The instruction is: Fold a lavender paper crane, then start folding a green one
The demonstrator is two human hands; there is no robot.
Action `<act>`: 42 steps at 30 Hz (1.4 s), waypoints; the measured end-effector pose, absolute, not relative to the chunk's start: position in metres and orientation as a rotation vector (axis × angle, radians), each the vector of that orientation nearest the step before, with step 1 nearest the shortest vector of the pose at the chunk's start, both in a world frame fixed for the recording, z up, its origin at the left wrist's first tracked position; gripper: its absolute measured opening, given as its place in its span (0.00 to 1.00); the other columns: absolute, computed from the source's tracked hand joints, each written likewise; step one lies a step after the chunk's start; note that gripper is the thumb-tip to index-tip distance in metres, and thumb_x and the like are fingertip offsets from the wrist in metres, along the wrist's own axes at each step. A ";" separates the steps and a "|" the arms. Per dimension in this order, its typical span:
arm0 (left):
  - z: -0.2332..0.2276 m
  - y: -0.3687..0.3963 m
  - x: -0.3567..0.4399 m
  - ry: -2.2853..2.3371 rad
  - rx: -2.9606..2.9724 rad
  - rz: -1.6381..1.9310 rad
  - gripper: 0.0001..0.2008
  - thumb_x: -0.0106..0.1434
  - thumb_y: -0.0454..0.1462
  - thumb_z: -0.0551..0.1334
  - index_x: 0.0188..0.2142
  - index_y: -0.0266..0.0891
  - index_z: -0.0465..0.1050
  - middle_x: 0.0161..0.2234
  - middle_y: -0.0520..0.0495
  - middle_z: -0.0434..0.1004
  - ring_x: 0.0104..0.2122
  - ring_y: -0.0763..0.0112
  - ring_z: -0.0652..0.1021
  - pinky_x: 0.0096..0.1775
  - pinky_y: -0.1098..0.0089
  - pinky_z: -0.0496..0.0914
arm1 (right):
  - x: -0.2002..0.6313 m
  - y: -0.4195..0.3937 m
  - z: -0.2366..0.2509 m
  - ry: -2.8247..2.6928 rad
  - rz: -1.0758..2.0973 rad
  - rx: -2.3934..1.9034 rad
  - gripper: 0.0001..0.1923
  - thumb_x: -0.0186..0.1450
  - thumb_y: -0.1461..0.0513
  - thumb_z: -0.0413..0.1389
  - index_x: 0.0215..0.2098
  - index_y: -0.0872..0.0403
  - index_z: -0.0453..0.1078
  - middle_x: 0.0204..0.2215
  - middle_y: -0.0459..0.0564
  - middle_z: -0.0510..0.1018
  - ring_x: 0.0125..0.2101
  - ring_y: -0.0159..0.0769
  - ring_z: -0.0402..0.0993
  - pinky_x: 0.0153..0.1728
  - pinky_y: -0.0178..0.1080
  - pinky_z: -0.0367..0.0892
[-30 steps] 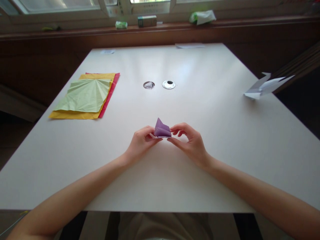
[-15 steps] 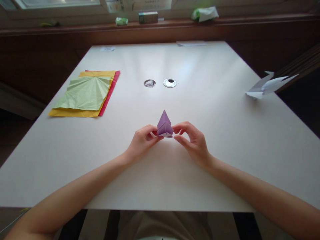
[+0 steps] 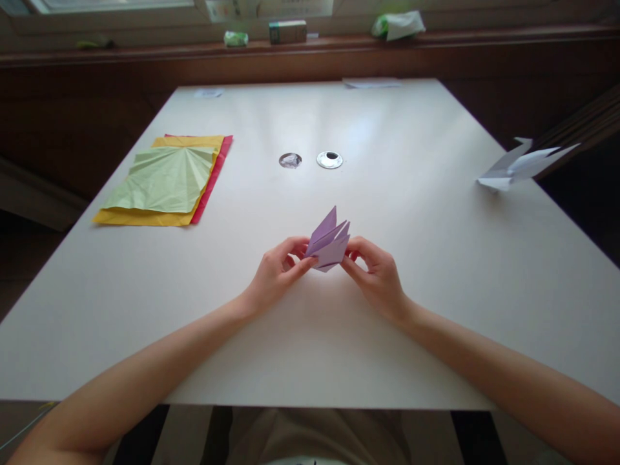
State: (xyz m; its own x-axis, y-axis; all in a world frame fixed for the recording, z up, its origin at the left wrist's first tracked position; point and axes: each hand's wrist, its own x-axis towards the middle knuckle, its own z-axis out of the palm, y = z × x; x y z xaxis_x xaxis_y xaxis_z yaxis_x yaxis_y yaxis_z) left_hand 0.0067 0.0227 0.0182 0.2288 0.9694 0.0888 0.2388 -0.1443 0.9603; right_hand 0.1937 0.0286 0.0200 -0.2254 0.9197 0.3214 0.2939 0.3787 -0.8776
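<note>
I sit at a white tabletop (image 3: 436,271) that runs away from me to a dark wooden wall and a window sill (image 3: 145,55) along the far side. On the sill stand a small box (image 3: 287,31), a green packet (image 3: 236,39) and a crumpled green-and-white wrapper (image 3: 397,24). On the tabletop to my left lies a stack of coloured paper sheets (image 3: 165,184), pale green on top of yellow and red. Near the middle are 2 round fittings (image 3: 330,159) set in the surface, side by side. At the right edge rests a folded white paper piece (image 3: 523,165).

The folded purple paper (image 3: 329,242) is between my 2 hands, near the front middle of the tabletop and held just above it. Its long axis runs from low near me to high away from me, tilted to the right, and its pointed layers fan out toward the upper right.

My left hand (image 3: 278,271) has its grip pinched on the paper's lower left corner. My right hand (image 3: 378,271) has its grip closed on the paper's right side, with fingertips (image 3: 352,244) touching the layered edge.
</note>
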 end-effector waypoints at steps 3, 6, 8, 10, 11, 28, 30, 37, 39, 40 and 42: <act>0.016 0.022 0.007 1.129 1.561 1.116 0.15 0.60 0.43 0.58 0.45 0.41 0.65 0.38 0.47 0.72 0.38 0.71 0.74 0.36 0.72 0.69 | 0.194 0.028 0.020 -1.730 0.844 -1.073 0.03 0.61 0.64 0.53 0.31 0.52 0.68 0.28 0.45 0.72 0.28 0.30 0.65 0.30 0.35 0.62; 0.016 0.022 0.009 1.089 1.570 1.168 0.13 0.60 0.41 0.60 0.44 0.42 0.65 0.41 0.47 0.71 0.39 0.72 0.74 0.38 0.71 0.70 | 0.194 0.028 0.021 -1.733 0.820 -1.068 0.03 0.61 0.65 0.53 0.31 0.52 0.68 0.28 0.45 0.72 0.29 0.30 0.66 0.30 0.36 0.62; 0.017 0.022 0.009 1.069 1.608 1.178 0.11 0.59 0.39 0.60 0.42 0.41 0.66 0.42 0.47 0.70 0.40 0.71 0.74 0.38 0.71 0.70 | 0.193 0.028 0.021 -1.740 0.804 -1.059 0.04 0.61 0.66 0.53 0.31 0.52 0.69 0.28 0.45 0.72 0.29 0.30 0.66 0.30 0.36 0.62; 0.017 0.022 0.009 1.063 1.668 1.184 0.08 0.59 0.37 0.60 0.40 0.41 0.69 0.41 0.47 0.69 0.42 0.70 0.73 0.38 0.71 0.70 | 0.193 0.028 0.021 -1.754 0.787 -1.050 0.04 0.60 0.66 0.53 0.31 0.52 0.69 0.29 0.45 0.72 0.29 0.31 0.67 0.30 0.36 0.62; 0.017 0.022 0.009 1.066 1.697 1.187 0.07 0.60 0.37 0.60 0.39 0.40 0.70 0.41 0.47 0.69 0.42 0.70 0.72 0.38 0.71 0.71 | 0.193 0.028 0.021 -1.761 0.778 -1.046 0.05 0.60 0.67 0.54 0.32 0.52 0.69 0.29 0.45 0.72 0.30 0.31 0.67 0.30 0.36 0.62; 0.014 0.024 0.009 1.124 1.798 1.216 0.03 0.59 0.34 0.60 0.34 0.39 0.72 0.37 0.47 0.71 0.38 0.72 0.73 0.35 0.72 0.69 | 0.193 0.030 0.019 -1.785 0.755 -1.050 0.03 0.60 0.66 0.55 0.31 0.51 0.68 0.28 0.45 0.72 0.31 0.30 0.68 0.32 0.36 0.63; 0.014 0.024 0.009 1.136 1.791 1.213 0.03 0.59 0.35 0.60 0.33 0.39 0.72 0.35 0.48 0.72 0.36 0.73 0.73 0.34 0.73 0.69 | 0.192 0.030 0.018 -1.790 0.752 -1.060 0.03 0.60 0.66 0.55 0.31 0.51 0.68 0.28 0.44 0.72 0.31 0.30 0.68 0.32 0.36 0.63; 0.013 0.024 0.007 1.173 1.754 1.174 0.03 0.59 0.35 0.60 0.33 0.39 0.72 0.32 0.50 0.73 0.33 0.75 0.73 0.32 0.74 0.68 | 0.191 0.032 0.015 -1.802 0.769 -1.087 0.02 0.60 0.65 0.55 0.31 0.51 0.68 0.29 0.45 0.73 0.31 0.31 0.68 0.32 0.36 0.63; 0.013 0.025 0.007 1.175 1.753 1.176 0.03 0.59 0.35 0.60 0.32 0.39 0.72 0.32 0.50 0.73 0.32 0.75 0.73 0.32 0.75 0.68 | 0.191 0.032 0.015 -1.799 0.776 -1.090 0.02 0.60 0.65 0.55 0.31 0.51 0.68 0.29 0.45 0.73 0.31 0.31 0.68 0.32 0.36 0.63; 0.013 0.025 0.007 1.176 1.754 1.179 0.03 0.59 0.35 0.61 0.32 0.39 0.72 0.32 0.50 0.73 0.32 0.75 0.73 0.32 0.75 0.68 | 0.191 0.032 0.015 -1.796 0.780 -1.091 0.02 0.60 0.65 0.55 0.31 0.51 0.68 0.29 0.45 0.73 0.31 0.31 0.68 0.32 0.36 0.63; 0.013 0.025 0.007 1.186 1.755 1.183 0.03 0.58 0.36 0.61 0.32 0.39 0.72 0.31 0.50 0.73 0.32 0.76 0.73 0.32 0.75 0.67 | 0.191 0.031 0.015 -1.797 0.785 -1.095 0.02 0.61 0.64 0.54 0.31 0.51 0.68 0.29 0.45 0.73 0.32 0.31 0.68 0.32 0.36 0.63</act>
State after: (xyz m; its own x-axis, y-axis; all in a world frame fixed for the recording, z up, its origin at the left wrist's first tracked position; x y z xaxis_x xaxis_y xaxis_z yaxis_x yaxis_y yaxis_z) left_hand 0.0070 0.0250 0.0134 0.1635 0.9404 0.2981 0.3008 -0.3353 0.8928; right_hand 0.1906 0.0314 0.0149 -0.2389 0.9066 0.3479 0.3610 0.4155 -0.8349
